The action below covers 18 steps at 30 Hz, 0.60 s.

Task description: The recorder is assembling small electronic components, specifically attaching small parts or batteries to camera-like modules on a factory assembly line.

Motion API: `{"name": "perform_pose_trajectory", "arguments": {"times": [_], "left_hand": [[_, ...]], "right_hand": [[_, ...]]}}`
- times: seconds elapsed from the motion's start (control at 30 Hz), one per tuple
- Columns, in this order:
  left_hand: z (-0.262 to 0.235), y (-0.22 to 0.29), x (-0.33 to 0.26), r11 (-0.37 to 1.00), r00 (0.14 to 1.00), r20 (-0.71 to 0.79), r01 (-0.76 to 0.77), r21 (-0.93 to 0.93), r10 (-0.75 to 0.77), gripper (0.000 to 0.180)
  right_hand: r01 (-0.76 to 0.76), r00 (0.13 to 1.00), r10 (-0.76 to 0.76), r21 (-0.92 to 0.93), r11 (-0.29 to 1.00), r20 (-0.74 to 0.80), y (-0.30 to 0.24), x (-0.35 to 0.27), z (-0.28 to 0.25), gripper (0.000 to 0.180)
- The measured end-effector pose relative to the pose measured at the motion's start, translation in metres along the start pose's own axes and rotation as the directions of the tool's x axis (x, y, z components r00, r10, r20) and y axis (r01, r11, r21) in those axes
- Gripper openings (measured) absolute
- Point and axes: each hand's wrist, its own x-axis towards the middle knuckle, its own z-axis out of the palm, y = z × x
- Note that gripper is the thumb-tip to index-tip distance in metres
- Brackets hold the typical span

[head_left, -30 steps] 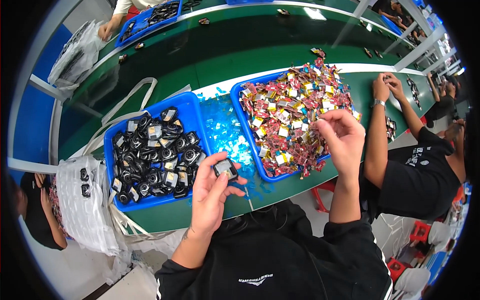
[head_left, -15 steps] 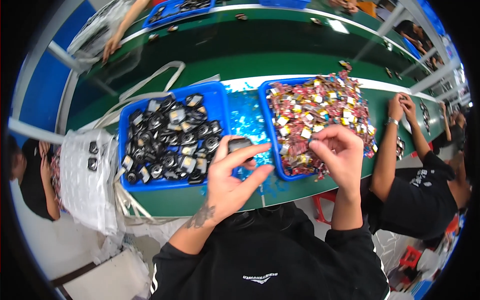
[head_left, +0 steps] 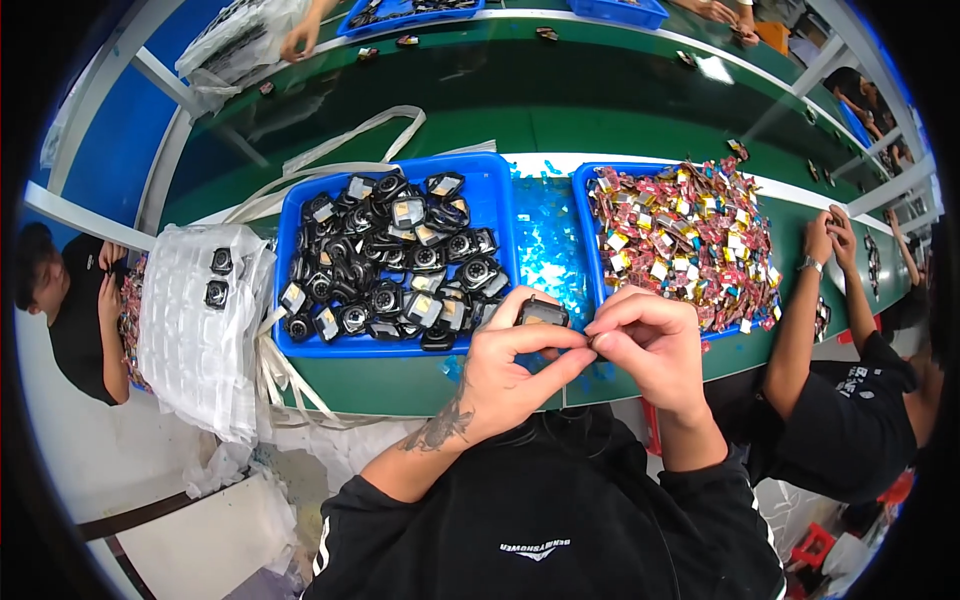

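Note:
My left hand [head_left: 505,362] holds a black smartwatch case [head_left: 543,311] in its curled fingers, its lighter back partly showing. The left thumb and forefinger reach out to meet my right hand [head_left: 652,348]. Its fingers are pinched against the left fingertips, around something too small to make out. Beyond my left hand is a blue bin [head_left: 507,215] of similar black watch cases [head_left: 385,262]. Past my right hand another blue bin [head_left: 588,225] is heaped with small reddish flexible circuit parts [head_left: 690,245] with yellow and white pieces.
Small blue film scraps [head_left: 548,245] lie between the bins on the green bench [head_left: 440,385]. At left, a translucent moulded tray [head_left: 195,350] carries two watch cases. Pale straps [head_left: 350,135] curl behind the left bin. A green conveyor [head_left: 480,85] runs beyond. Co-workers sit on both sides.
My right hand has come from the circuit-part bin to my left fingertips. The left thumb and forefinger have closed toward each other, with the watch case still in that hand. The view has shifted.

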Motion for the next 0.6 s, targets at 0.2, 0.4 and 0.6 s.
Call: {"name": "perform_pose_trajectory", "arguments": {"times": [0.2, 0.4, 0.6], "left_hand": [[0.0, -0.003, -0.003, 0.996, 0.989, -0.14, 0.042, -0.075, -0.053, 0.01], [-0.002, -0.004, -0.002, 0.995, 0.994, -0.103, -0.027, 0.091, 0.037, 0.009], [-0.004, -0.008, -0.004, 0.986, 0.989, -0.109, -0.08, 0.146, 0.096, 0.009]], "right_hand": [[-0.079, 0.997, 0.079, 0.04, 0.996, 0.014, -0.009, 0.005, -0.001, 0.006], [-0.113, 0.983, 0.145, -0.247, 0.962, 0.114, -0.018, 0.012, -0.008, 0.005], [-0.072, 0.972, 0.137, -0.313, 0.947, 0.192, -0.018, 0.015, -0.013, 0.005]]}}
